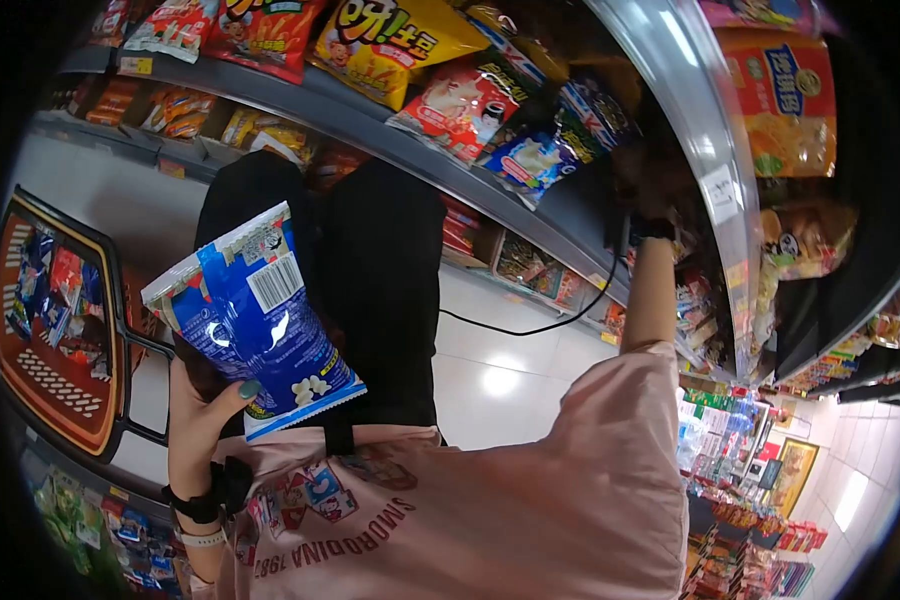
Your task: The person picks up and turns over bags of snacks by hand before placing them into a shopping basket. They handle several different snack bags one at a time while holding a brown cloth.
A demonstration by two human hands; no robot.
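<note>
My left hand (210, 405) grips a blue snack bag (255, 325) near its lower end, thumb across the front. The bag's printed side with a barcode faces me, and the hand's other fingers are behind it. My right hand (650, 185) reaches deep into the grey shelf (580, 215), in dark shadow; its fingers cannot be made out. Close to it lie a blue-and-white snack bag (545, 160) and a red-and-white snack bag (460, 105). A yellow snack bag (385, 45) lies farther left on that shelf.
A brown shopping basket (65, 400) with several snack packets stands at the left. A black cable (530, 331) hangs from near my right wrist. Lower shelves hold boxed packets (530, 265). Another rack with an orange bag (785, 100) rises at the right.
</note>
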